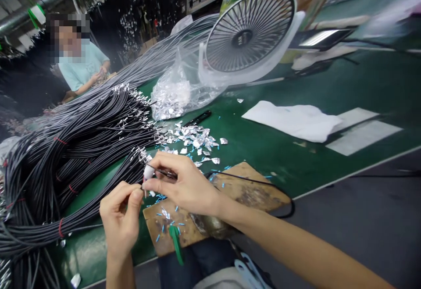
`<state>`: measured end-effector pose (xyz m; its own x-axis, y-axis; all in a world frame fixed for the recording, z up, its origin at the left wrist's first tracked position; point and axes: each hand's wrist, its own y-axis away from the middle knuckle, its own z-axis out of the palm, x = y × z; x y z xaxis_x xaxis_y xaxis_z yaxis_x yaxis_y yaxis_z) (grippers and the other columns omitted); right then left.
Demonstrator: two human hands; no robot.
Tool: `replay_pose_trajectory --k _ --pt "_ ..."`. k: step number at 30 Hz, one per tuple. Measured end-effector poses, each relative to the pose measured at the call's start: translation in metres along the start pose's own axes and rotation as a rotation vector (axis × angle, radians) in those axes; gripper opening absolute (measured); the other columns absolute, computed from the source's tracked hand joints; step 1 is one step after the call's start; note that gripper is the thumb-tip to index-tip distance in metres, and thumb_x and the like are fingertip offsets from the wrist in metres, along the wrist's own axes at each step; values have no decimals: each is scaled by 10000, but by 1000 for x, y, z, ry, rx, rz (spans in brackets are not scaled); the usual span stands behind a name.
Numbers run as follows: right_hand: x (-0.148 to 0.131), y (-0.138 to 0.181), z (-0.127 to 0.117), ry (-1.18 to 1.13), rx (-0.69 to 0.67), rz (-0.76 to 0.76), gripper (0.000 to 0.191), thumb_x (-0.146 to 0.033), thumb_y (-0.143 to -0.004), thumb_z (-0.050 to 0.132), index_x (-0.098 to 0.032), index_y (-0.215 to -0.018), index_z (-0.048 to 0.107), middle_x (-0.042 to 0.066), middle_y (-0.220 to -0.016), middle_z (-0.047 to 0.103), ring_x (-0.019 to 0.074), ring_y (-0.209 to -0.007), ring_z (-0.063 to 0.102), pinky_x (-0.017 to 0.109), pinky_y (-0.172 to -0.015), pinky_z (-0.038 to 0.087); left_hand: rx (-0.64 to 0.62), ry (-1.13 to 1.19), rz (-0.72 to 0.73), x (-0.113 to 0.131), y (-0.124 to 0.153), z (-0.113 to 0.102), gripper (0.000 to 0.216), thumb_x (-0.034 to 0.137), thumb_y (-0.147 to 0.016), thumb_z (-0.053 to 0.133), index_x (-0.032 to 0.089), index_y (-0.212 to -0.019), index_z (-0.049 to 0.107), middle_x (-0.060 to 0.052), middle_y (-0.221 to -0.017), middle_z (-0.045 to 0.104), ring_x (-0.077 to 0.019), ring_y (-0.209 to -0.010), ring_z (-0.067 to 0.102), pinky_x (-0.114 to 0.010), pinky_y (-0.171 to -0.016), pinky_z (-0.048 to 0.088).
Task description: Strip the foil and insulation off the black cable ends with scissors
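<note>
Cable [253,180] tip with white sleeve [148,172] was clamped between right hand [187,188] and left hand [121,219], cable bundle [82,148] lay at ten o'clock, foil scraps [194,139] at twelve o'clock on table [279,151].

Counts, working out from the grip:
- 2 hands, left hand [121,219] and right hand [184,183], both pinched on 1 thin wire [250,179] with 1 white cap [148,172].
- Under the grip: 1 wooden board [243,192], 1 green-handled tool [176,245], and blue bits [171,223] too many to count.
- Just beyond: foil scraps [194,140], dozens, not countable, and 1 black pen [199,118].
- Left of the grip: 1 heap of black cables [75,148], far too many to count, with at least 4 red ties [61,227] showing.
- Farther beyond: 1 plastic bag [177,91], 1 fan [250,30].
- Right of the grip: 1 white cloth [292,120], 2 white sheets [363,136].
- Far beyond, left: 1 other person [80,67].
</note>
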<state>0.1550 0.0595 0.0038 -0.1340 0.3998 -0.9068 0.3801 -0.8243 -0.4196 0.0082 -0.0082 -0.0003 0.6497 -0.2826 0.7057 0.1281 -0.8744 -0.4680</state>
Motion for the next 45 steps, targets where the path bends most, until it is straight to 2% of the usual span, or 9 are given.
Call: replay_pose_trajectory --k 5,16,22,25,29,31,36,42,45 --pt "2 -1 -1 -34 -35 63 153 -149 -770 684 -156 -658 580 -37 -654 530 92 -628 472 228 -593 370 -40 -92 -2 -9 3 -2 285 263 -848 541 164 -588 606 1 -556 545 -102 -528 485 -218 -502 378" --pt "1 -1 -2 130 38 -48 317 -401 -816 663 -155 -643 562 -24 -649 528 95 -614 461 235 -582 354 85 -42 -18 -2 2 7 264 362 -840 541 197 -673 660 -19 -565 565 -140 -523 487 -255 -495 381" --pt "3 -1 -2 135 -100 -151 403 -404 -894 567 -155 -579 535 -44 -559 443 80 -548 383 240 -566 314 71 -59 -14 -7 3 8 318 369 -823 545 199 -561 602 -14 -487 466 -143 -507 458 -250 -477 350" --pt "3 -2 -3 0 -140 -110 407 -416 -871 589 -158 -565 513 -37 -558 448 85 -551 389 238 -542 308 36 -16 -40 -9 3 6 395 407 -831 523 197 -498 551 -21 -469 441 -145 -496 440 -257 -467 340" --pt "6 -5 -3 -366 -355 65 406 -518 -806 599 -170 -616 509 -35 -566 466 85 -515 411 227 -489 327 -100 137 -158 -4 3 0 387 425 -818 560 176 -522 568 -15 -487 452 -119 -478 426 -242 -456 331" --pt "7 -5 -1 -312 -308 14 369 -454 -828 563 -177 -595 492 -34 -559 443 88 -516 402 228 -487 313 -107 191 -232 -1 1 -1 378 422 -824 561 162 -551 579 -2 -490 457 -93 -441 395 -222 -415 295" --pt "6 -2 3 250 -17 -303 230 -194 -763 473 -176 -534 456 -17 -582 393 92 -519 282 260 -484 169 -82 261 -390 4 -8 5 337 436 -737 658 134 -602 597 22 -500 464 -61 -433 360 -186 -396 274" --pt "4 -6 2 -371 -216 136 366 -452 -792 567 -198 -557 446 -89 -439 316 57 -390 274 211 -401 239 -82 298 -197 4 -7 3 428 440 -836 572 150 -527 508 12 -524 438 -67 -462 386 -184 -412 292" --pt "4 -9 1 -542 -40 299 430 -541 -757 586 -207 -553 411 -113 -423 296 32 -344 176 207 -358 169 -41 271 -129 3 -6 1 417 415 -861 551 155 -535 525 19 -507 421 -64 -436 365 -189 -399 274"
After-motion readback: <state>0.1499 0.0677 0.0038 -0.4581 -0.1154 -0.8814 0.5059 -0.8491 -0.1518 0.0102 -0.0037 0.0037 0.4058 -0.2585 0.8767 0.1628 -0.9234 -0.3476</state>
